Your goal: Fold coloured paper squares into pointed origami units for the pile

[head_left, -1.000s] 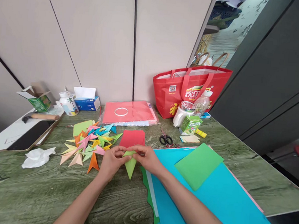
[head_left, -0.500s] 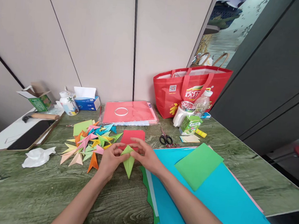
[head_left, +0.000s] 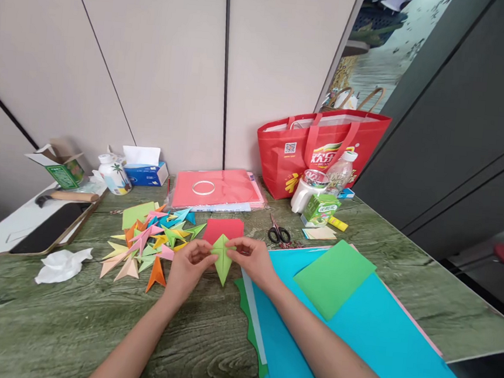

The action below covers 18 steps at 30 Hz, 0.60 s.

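Note:
A light green folded paper (head_left: pixel 222 263), kite-shaped with its long point toward me, is held up above the table by both hands. My left hand (head_left: pixel 190 264) pinches its left corner between thumb and fingers. Its right corner is gripped by the fingers of my right hand (head_left: pixel 254 261). Just behind it lies a stack of red paper squares (head_left: pixel 222 229). To the left of my left hand spreads a pile of folded paper pieces (head_left: pixel 150 240) in many colours, with an orange folded piece (head_left: pixel 156 276) nearest me.
Large blue sheets (head_left: pixel 366 340) lie under my right forearm, topped by a green square (head_left: pixel 335 278). Black-handled scissors (head_left: pixel 278 234), a white mug (head_left: pixel 307 195) and a red bag (head_left: pixel 321 154) stand beyond. At left are a crumpled tissue (head_left: pixel 62 265) and a hammer (head_left: pixel 68 196).
My fingers have shifted outward to the side corners of the green paper, so more of its face shows. The paper has moved slightly up and to the right.

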{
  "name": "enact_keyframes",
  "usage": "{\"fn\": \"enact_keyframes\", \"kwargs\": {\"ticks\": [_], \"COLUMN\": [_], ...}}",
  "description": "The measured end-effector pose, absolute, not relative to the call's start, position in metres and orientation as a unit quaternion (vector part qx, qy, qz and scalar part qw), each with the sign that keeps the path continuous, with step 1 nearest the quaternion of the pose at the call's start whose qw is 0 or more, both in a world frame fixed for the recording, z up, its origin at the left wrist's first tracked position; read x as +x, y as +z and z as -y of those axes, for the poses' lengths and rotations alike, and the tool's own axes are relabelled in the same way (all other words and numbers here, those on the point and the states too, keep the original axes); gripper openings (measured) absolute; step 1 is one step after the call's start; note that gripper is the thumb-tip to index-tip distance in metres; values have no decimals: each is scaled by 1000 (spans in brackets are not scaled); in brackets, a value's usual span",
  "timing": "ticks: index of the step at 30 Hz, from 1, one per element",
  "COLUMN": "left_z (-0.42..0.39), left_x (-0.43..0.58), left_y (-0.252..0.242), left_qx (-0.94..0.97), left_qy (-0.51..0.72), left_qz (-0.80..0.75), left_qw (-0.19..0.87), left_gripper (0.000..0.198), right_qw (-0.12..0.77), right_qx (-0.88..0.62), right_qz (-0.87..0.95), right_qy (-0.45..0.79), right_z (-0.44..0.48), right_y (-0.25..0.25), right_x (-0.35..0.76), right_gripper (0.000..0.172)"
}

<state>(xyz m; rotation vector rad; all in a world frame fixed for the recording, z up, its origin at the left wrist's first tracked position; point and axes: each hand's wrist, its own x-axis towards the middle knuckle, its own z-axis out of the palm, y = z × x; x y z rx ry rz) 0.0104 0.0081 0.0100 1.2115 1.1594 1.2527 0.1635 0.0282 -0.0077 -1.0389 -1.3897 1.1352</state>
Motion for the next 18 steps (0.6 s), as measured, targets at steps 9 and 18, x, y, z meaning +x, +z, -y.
{"fn": "enact_keyframes", "kwargs": {"ticks": [9, 18], "left_z": [-8, -9], "left_x": [11, 6], "left_y": [9, -4], "left_qx": [527, 609], "left_qy": [532, 523], "left_qz": [-521, -514], "left_qw": [409, 302], "left_gripper": [17, 13], "right_qw": [519, 513], "right_qx": [-402, -435], "right_qz": [535, 636], "right_qy": [532, 379], "right_z": [-21, -18], "right_y": [-1, -5], "right_x": [156, 156], "right_gripper": [19, 13]}}
